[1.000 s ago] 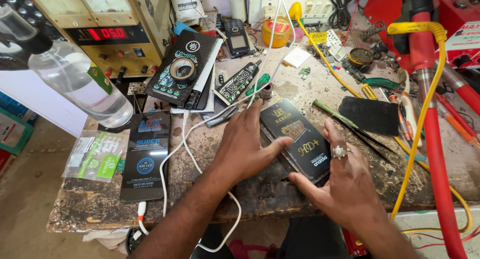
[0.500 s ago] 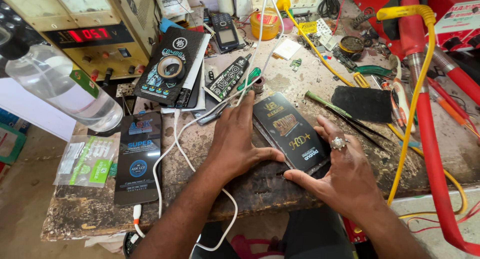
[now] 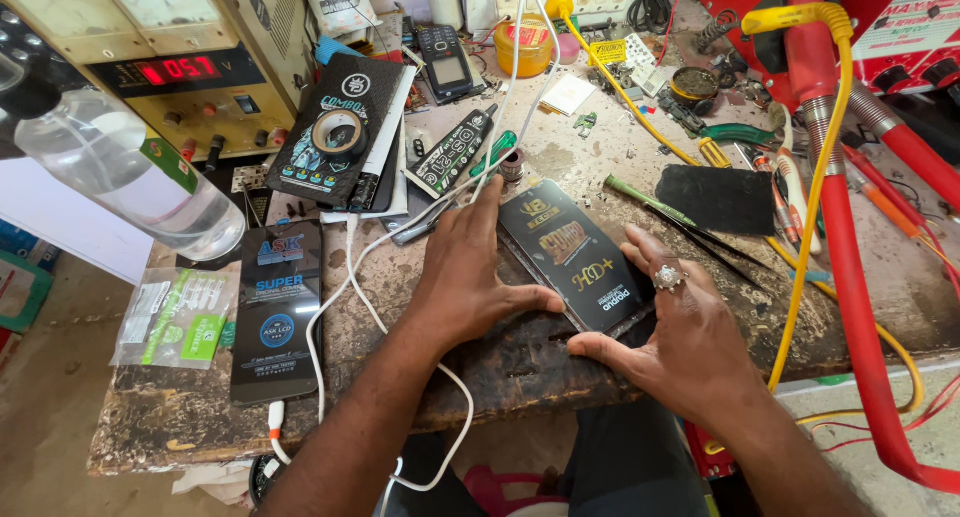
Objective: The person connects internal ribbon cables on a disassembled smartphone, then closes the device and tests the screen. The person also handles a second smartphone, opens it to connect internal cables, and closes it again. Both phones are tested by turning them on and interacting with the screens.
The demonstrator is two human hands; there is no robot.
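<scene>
Head view: I have both hands on a flat black box with gold lettering (image 3: 575,257), lying slantwise at the middle of the worn workbench (image 3: 520,367). My left hand (image 3: 470,277) lies flat against the box's long edge on the nine o'clock side, fingers spread and stretched up along it toward twelve, thumb tucked against its lower corner. My right hand (image 3: 680,332) is open as well, fingers fanned, thumb at the six o'clock corner and the ringed finger resting on the three o'clock edge. So neither hand is clenched; together they bracket the box, touching but not lifting it, as far as I can judge.

Against the earlier pictures the box has hardly travelled; it sits in the same spot with much the same tilt. My left fingers look a little longer along its edge, my right thumb has crept under the near corner. I read that as squaring up a hold, not yet a pick-up.

At ten o'clock a white cable (image 3: 350,267) loops past my left wrist. A green-handled screwdriver (image 3: 650,205) lies at two o'clock, just beside a dark pad (image 3: 715,199). A second black packet (image 3: 275,312) lies well apart at nine
</scene>
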